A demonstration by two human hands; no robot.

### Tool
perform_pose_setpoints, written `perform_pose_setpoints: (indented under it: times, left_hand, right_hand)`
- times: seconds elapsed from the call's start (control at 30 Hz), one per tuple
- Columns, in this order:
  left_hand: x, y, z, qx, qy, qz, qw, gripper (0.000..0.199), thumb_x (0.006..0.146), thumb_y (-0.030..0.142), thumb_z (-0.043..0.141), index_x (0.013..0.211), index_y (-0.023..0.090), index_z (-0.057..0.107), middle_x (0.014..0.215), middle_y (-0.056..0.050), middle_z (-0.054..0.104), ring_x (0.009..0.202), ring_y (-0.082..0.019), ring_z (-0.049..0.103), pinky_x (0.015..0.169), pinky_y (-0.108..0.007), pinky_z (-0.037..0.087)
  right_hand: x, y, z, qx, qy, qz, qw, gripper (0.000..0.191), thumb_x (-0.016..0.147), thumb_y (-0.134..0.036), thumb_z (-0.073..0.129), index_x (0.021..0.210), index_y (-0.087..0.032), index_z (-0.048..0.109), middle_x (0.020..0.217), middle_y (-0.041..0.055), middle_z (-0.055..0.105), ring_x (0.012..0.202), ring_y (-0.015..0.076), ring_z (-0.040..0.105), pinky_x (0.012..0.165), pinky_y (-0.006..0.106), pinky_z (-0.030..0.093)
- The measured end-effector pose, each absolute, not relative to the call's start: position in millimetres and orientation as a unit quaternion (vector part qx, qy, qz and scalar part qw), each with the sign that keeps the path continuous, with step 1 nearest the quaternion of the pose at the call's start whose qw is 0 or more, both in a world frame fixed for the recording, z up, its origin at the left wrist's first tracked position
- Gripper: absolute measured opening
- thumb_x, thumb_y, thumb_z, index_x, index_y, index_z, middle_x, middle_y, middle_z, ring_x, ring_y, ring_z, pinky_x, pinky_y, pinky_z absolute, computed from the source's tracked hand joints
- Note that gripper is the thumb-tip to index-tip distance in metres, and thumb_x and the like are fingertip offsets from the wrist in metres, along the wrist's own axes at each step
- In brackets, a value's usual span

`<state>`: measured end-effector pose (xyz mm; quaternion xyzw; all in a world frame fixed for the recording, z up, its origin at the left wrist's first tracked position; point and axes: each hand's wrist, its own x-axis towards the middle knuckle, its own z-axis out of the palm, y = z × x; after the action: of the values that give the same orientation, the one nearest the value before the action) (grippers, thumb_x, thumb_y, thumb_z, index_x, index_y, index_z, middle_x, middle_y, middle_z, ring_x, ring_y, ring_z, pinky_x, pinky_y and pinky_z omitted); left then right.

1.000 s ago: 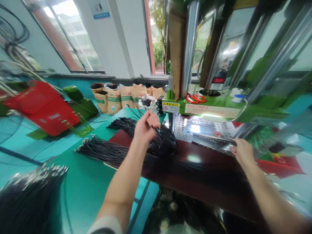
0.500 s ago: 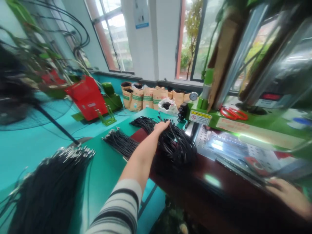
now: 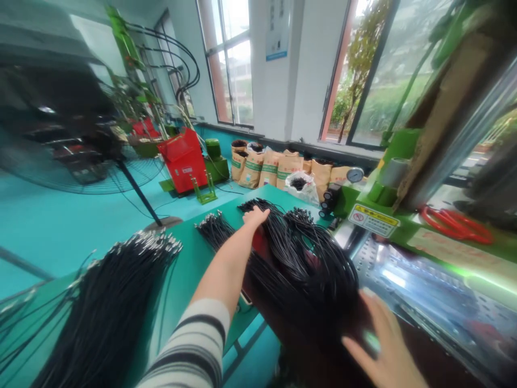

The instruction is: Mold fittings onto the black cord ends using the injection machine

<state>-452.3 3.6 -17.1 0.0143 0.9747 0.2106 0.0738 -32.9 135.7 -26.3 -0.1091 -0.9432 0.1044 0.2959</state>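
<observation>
- Clock hours take 12 as straight ahead of the wearer.
- The looped bundle of thin black cables [image 3: 323, 275] lies at 12 to 1 o'clock, partly over a glossy dark-red board [image 3: 422, 337].
- The left hand [image 3: 255, 216], at 12 o'clock, reaches over the bundle's far-left ends; its fingers are bent there, but whether they grip any cable I cannot tell.
- The right hand [image 3: 388, 345], at 2 o'clock, is spread, thumb apart from fingers, holding nothing, beside the bundle's bend; contact is unclear.
- Step in hand, as I judge it: arranging or gathering this bundle, one hand at the ends, the other by the loop.
- The next move seems to call for the left fingers to pinch cleanly at the ends, and the right hand to steady the loop so that strands do not tangle.
- A second bundle of straight black cables with silvery tips [image 3: 214, 223] lies near the left forearm, at 11 o'clock, on the green tabletop [image 3: 191, 269].
</observation>
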Motion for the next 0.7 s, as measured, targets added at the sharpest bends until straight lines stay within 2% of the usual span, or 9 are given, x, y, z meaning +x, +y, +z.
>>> perform_pose_setpoints:
  times: [0.1, 0.23, 0.4, 0.57, 0.7]
  left_hand:
    - [-450, 35, -20, 0.007, 0.977, 0.199, 0.083, 0.083, 0.065, 0.075, 0.032, 0.13, 0.021, 0.035, 0.129, -0.018, 0.046, 0.119, -0.033, 0.041, 0.093, -0.046, 0.033]
    - [-454, 64, -17, -0.036, 0.978, 0.171, 0.111, 0.096, 0.059, 0.081, 0.03, 0.134, 0.021, 0.03, 0.132, -0.024, 0.039, 0.12, -0.041, 0.037, 0.089, -0.057, 0.029]
    - [-466, 79, -14, -0.068, 0.979, 0.137, 0.138, 0.101, 0.056, 0.082, 0.032, 0.136, 0.022, 0.028, 0.131, -0.026, 0.037, 0.12, -0.047, 0.032, 0.087, -0.065, 0.024]
    - [-468, 102, -15, -0.103, 0.975, 0.12, 0.153, 0.106, 0.057, 0.083, 0.023, 0.139, 0.016, 0.018, 0.133, -0.032, 0.029, 0.117, -0.053, 0.031, 0.079, -0.07, 0.025]
    - [-464, 121, -20, -0.091, 0.978, 0.114, 0.147, 0.109, 0.054, 0.08, 0.04, 0.139, 0.015, 0.017, 0.135, -0.034, 0.024, 0.12, -0.055, 0.024, 0.082, -0.07, 0.021]
  right_hand:
    - [-90, 96, -2, -0.029, -0.955, 0.019, 0.296, 0.066, 0.075, -0.043, 0.055, 0.134, -0.021, 0.032, 0.135, 0.0137, 0.037, 0.127, 0.0324, 0.028, 0.097, 0.05, 0.032]
    - [-137, 83, 10, -0.048, -0.956, -0.051, 0.284, 0.062, 0.071, -0.035, 0.059, 0.129, -0.022, 0.04, 0.132, 0.0151, 0.04, 0.126, 0.038, 0.026, 0.097, 0.058, 0.023]
    - [-137, 109, -9, -0.165, -0.931, -0.042, 0.324, 0.064, 0.074, -0.047, 0.053, 0.128, -0.015, 0.04, 0.129, 0.02, 0.038, 0.122, 0.04, 0.029, 0.093, 0.057, 0.029]
    - [-126, 130, -28, -0.21, -0.907, 0.069, 0.359, 0.051, 0.086, -0.041, 0.035, 0.126, -0.009, 0.037, 0.123, 0.0212, 0.041, 0.115, 0.0338, 0.04, 0.087, 0.048, 0.041]
    - [-125, 134, -42, -0.207, -0.89, 0.141, 0.382, 0.049, 0.087, -0.041, 0.035, 0.125, -0.011, 0.036, 0.117, 0.0193, 0.047, 0.111, 0.0326, 0.043, 0.086, 0.05, 0.041]
